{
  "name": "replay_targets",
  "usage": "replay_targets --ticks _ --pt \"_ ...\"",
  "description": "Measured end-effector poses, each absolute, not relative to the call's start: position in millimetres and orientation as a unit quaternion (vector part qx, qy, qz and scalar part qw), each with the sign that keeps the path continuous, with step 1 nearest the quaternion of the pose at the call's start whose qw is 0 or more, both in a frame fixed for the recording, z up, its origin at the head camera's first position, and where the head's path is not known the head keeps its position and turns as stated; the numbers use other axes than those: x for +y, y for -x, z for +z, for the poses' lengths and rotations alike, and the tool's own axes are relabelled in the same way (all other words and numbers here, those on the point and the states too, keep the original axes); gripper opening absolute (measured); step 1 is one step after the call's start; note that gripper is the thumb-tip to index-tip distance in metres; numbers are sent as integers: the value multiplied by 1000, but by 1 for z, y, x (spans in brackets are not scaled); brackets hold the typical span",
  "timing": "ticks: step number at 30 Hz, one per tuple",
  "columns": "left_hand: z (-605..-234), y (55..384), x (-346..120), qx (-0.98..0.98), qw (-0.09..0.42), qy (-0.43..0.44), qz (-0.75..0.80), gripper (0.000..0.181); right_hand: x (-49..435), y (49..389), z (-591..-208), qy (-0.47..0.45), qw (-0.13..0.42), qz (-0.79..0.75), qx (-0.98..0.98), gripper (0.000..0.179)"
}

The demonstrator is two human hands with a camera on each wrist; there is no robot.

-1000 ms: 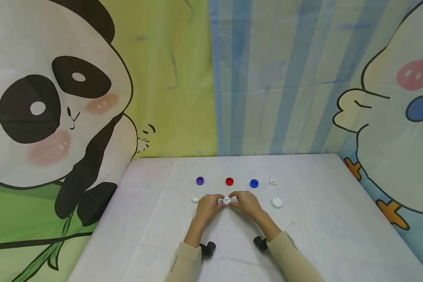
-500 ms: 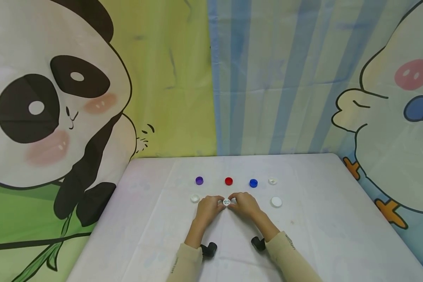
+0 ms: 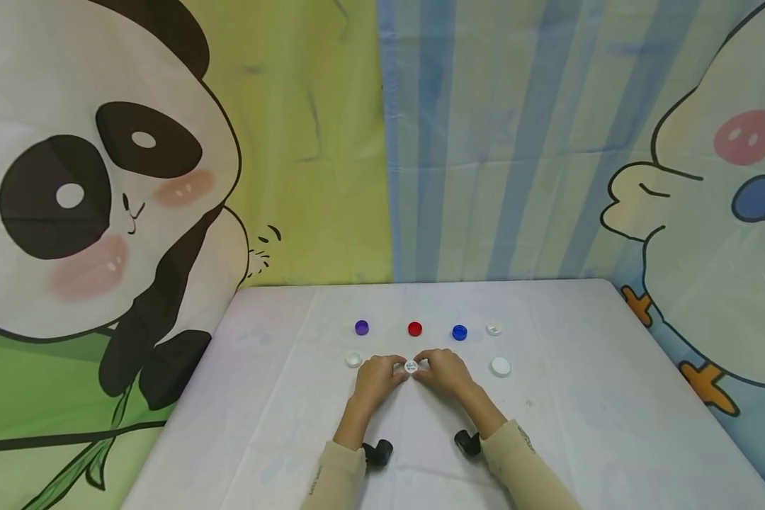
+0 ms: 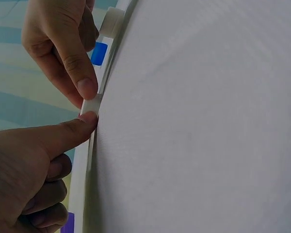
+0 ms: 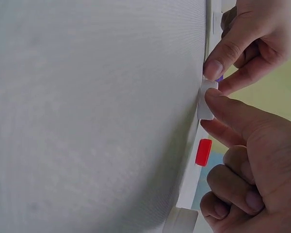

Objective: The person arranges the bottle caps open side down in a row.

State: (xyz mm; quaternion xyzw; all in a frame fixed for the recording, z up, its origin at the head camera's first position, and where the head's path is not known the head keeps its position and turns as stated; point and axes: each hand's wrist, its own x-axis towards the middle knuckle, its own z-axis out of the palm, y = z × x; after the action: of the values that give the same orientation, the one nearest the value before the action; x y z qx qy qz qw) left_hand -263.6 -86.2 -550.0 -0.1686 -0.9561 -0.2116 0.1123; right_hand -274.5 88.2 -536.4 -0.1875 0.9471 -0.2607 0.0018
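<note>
Between my two hands, near the middle of the white table, is a small white round cap (image 3: 411, 366) with dark printed marks on its top. My left hand (image 3: 375, 379) pinches its left side with thumb and forefinger, the other fingers curled in. From the opposite side my right hand (image 3: 446, 370) pinches the same cap. In the left wrist view the white cap (image 4: 91, 104) shows edge-on, low at the table surface. The right wrist view has the white cap (image 5: 206, 104) with my right thumb across its side.
Behind my hands stand a purple cap (image 3: 361, 327), a red cap (image 3: 415, 329), a blue cap (image 3: 460, 332) and a whitish cap (image 3: 494, 329) in a row. One pale cap (image 3: 353, 360) lies left of my hands, a larger white cap (image 3: 500, 366) right.
Both hands, holding the white cap, have shifted slightly towards me since the first frame. The other caps stay where they were.
</note>
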Motion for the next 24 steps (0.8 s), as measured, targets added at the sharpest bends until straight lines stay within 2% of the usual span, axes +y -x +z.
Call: replay_targets --ticks 4,8,15,24 --pt "-546 261 -94 -956 107 158 -221 31 88 273 -533 182 -6 -249 951 33" --pt "-537 260 -108 -951 115 135 -251 28 86 273 -528 177 -28 -247 952 32" --pt "-522 266 -148 -926 178 84 -323 21 68 275 -524 191 -87 -248 946 23" --pt "-527 267 -189 -916 147 32 -372 19 35 281 -518 225 -131 -235 936 23"
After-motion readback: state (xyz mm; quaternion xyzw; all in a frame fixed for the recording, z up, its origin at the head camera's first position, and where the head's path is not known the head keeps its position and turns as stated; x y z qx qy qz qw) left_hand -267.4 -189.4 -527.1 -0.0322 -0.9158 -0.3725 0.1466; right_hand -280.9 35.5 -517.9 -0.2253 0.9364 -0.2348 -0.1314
